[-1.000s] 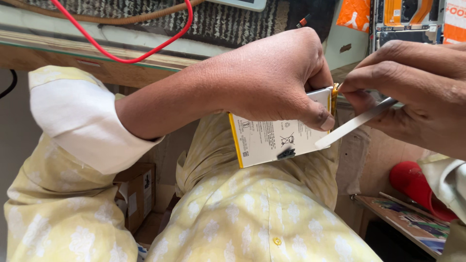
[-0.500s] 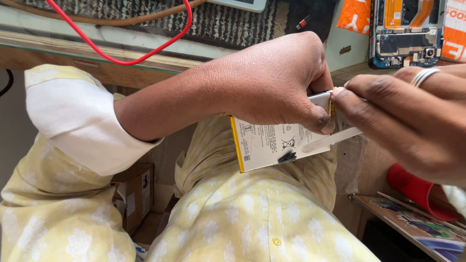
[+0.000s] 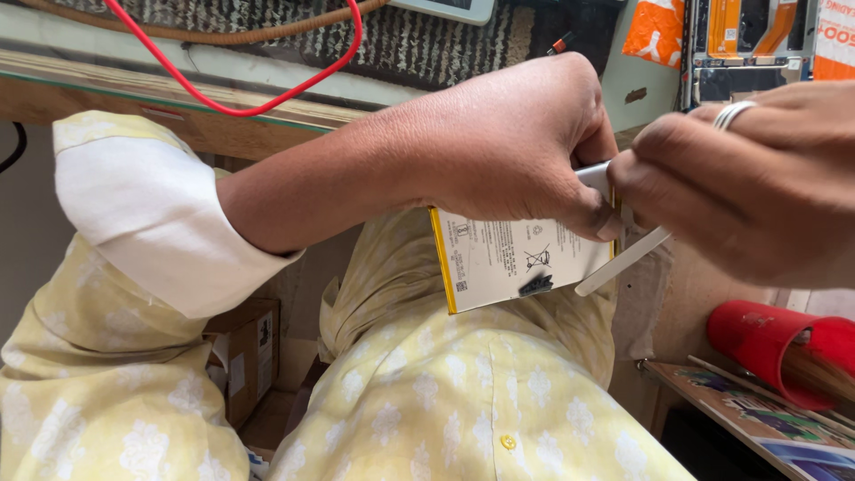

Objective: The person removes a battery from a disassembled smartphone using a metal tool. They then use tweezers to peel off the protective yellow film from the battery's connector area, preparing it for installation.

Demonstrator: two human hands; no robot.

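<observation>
My left hand (image 3: 508,142) grips a flat white phone battery (image 3: 517,263) with a yellow edge, held over my lap; thumb and fingers pinch its top right corner. My right hand (image 3: 757,178), a ring on one finger, meets the left hand at that same corner. It pinches a thin white strip (image 3: 623,260) that slants down and left from the battery's edge. The fingertips of both hands touch. The battery's upper part is hidden behind my left hand.
A wooden workbench edge (image 3: 223,125) runs across the top, with a red wire (image 3: 267,93) looping over it. A red cup (image 3: 766,343) lies on a low shelf at the right. A cardboard box (image 3: 245,356) sits on the floor. Phone parts (image 3: 748,44) lie top right.
My right hand has moved left and closer to the camera, closing onto the battery's corner. The white strip now shows less of its length. My left hand has stayed in place.
</observation>
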